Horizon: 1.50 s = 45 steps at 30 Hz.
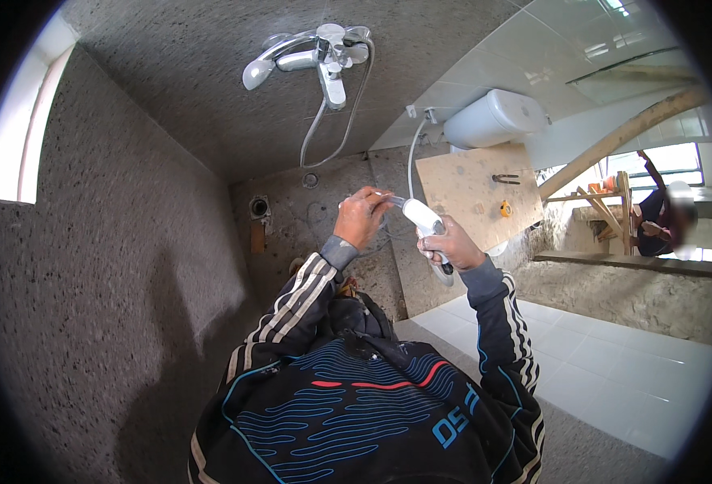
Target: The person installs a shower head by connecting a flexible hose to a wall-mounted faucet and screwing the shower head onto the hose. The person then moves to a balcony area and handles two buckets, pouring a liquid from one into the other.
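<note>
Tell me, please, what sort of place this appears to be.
It looks like a bathroom, perhaps unfinished: a chrome shower mixer on the grey wall, a white toilet tank by white tiles, and a rough, untiled floor.

The handheld tool [423, 215] is apparently smooth plastic.

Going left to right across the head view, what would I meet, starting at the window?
Bright window → round floor hole → left hand → right hand gripping a white handheld device → dark-handled pliers → wooden pole.
</note>
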Available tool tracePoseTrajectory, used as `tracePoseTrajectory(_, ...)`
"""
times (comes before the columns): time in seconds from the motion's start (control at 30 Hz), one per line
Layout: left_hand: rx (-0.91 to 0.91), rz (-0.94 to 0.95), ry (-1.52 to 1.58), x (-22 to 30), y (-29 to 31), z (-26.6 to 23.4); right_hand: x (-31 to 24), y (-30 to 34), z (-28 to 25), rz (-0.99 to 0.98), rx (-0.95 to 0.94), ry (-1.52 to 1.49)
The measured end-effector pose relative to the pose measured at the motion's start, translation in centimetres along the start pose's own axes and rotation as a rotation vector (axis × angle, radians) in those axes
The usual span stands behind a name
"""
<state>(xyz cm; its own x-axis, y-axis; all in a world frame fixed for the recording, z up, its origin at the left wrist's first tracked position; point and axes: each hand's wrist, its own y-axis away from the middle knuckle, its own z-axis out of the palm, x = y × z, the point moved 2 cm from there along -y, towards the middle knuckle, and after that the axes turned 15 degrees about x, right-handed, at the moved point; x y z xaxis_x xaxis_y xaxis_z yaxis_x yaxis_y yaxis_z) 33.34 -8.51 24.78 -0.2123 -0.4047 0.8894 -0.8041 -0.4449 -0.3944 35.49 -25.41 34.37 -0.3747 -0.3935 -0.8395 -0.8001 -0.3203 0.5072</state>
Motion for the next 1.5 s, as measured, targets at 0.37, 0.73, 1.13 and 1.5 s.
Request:
tracePoseTrajectory(0.37,0.009,0.038,0.046,0.2,-0.2,0.7,0.9,-0.3,-0.8,-0.012,-0.035,-0.004)
tracePoseTrajectory(0.73,-0.033,0.000,0.075,-0.2,-0.5,1.2,0.6,-0.8,-0.7,-0.040,-0.010,0.054)
tracePoseTrajectory(1.13,-0.011,0.025,0.051,-0.8,-0.4,1.2,0.9,-1.0,-0.3,-0.049,-0.020,0.044)
tracePoseTrajectory(1.5,0.037,0.026,0.005,-1.0,-0.5,0.9,1.1,-1.0,-0.4,-0.033,-0.032,0.058)
